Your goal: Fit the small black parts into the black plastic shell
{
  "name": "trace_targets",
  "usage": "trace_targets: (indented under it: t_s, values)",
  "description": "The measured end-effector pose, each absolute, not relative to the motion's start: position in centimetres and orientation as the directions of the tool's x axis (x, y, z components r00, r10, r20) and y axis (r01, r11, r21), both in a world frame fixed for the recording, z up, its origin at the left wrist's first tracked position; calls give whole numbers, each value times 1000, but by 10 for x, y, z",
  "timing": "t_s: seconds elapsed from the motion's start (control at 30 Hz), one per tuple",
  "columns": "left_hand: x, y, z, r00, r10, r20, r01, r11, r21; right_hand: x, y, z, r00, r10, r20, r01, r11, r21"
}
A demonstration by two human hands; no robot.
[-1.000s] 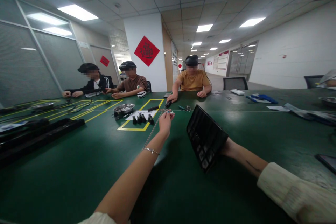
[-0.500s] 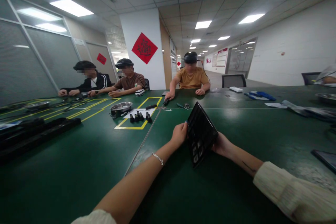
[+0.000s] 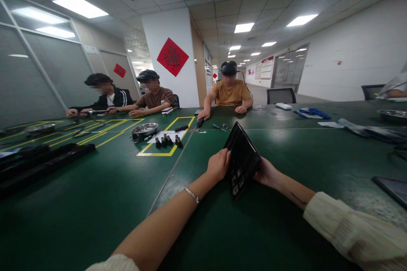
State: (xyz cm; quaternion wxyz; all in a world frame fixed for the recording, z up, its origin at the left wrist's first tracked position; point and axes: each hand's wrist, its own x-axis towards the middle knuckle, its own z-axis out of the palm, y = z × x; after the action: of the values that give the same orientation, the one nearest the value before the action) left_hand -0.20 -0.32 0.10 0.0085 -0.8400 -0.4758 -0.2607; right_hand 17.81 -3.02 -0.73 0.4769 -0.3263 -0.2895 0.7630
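A black, glossy tablet (image 3: 244, 159) is held up at a steep tilt over the green table, its dark face reflecting the ceiling lights. My left hand (image 3: 218, 164) is closed at its left edge, with the fingertips against the face. Something small and blue shows at those fingertips, too small to make out. My right hand (image 3: 266, 173) grips the lower right edge from behind, so most of its fingers are hidden by the tablet.
Several black cylindrical parts (image 3: 168, 140) and a metal bowl (image 3: 144, 131) stand near yellow tape on the green table (image 3: 270, 224). A long black tray (image 3: 47, 165) lies left. Another tablet-like slab (image 3: 392, 191) lies right. Three people sit across and leftward.
My left hand's fingertips have shifted slightly right onto the tablet's face. The view has turned a little. The tablet stays in my hands.
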Motion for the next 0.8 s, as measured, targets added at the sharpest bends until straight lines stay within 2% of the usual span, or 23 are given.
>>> trace_targets:
  t_s: [0.17, 0.37, 0.53, 0.8]
  values:
    - [-1, -8, 4, 394, 788, 473, 821, -533, 204, 176, -31, -5, -270, 913, -305, -574, -407, -711]
    - [-3, -11, 8, 419, 820, 390, 834, -518, 192, 175, -29, -6, -285, 900, -330, -550, -435, -713]
    - [-2, -12, 7, 405, 826, 392, 840, -505, 197, 177, -27, -9, -338, 900, -274, -518, -421, -745]
    - [-3, -13, 8, 416, 816, 401, 818, -528, 227, 177, -25, -12, -332, 911, -244, -542, -396, -742]
